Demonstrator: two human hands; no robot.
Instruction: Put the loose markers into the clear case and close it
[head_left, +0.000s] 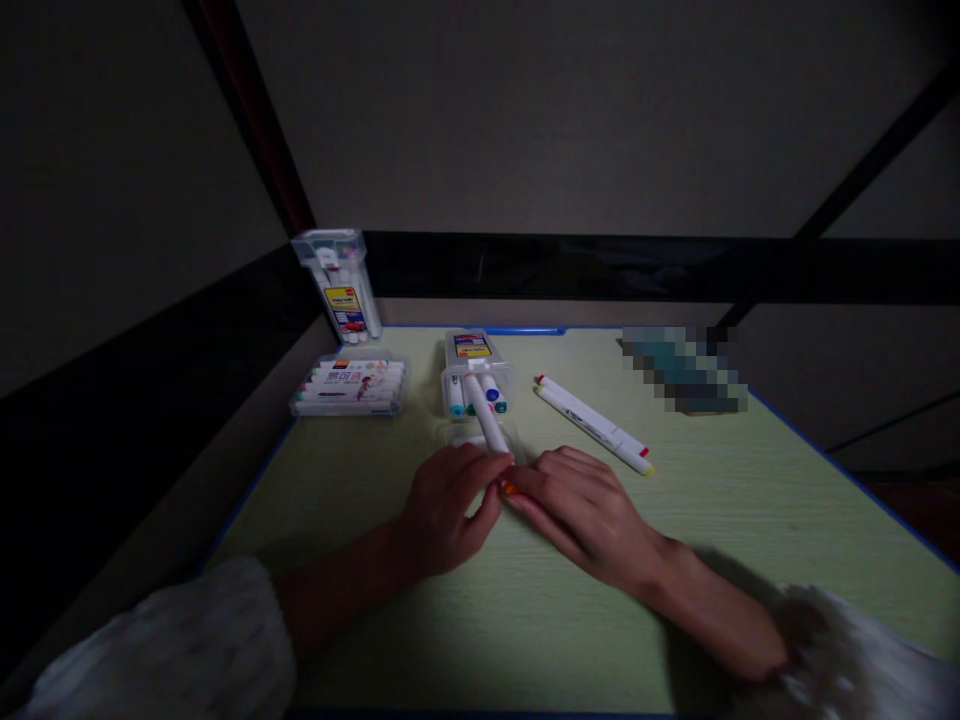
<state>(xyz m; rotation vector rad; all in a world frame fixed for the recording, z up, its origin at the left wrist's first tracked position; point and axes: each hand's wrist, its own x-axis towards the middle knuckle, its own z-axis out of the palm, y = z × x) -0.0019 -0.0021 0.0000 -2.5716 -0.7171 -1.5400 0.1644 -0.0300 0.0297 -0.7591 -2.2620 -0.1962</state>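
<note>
A white marker point(487, 415) slants away from me, its far end over the mouth of a clear marker box point(472, 345). My left hand point(450, 500) is closed around its near part. At its near end my right hand point(589, 515) pinches an orange tip point(510, 488); whether this is a loose cap or still joined to the barrel, I cannot tell. The box lies on its side with its lid point(459, 433) hinged down toward me, partly behind my left hand. Several white markers with blue, teal and green ends show inside.
Two white markers point(596, 420), with red and yellow ends, lie side by side at right. At left are a flat marker case point(349, 385) and an upright marker box point(345, 290). A pixelated item point(682, 370) lies at the back right of the light green table point(420, 640).
</note>
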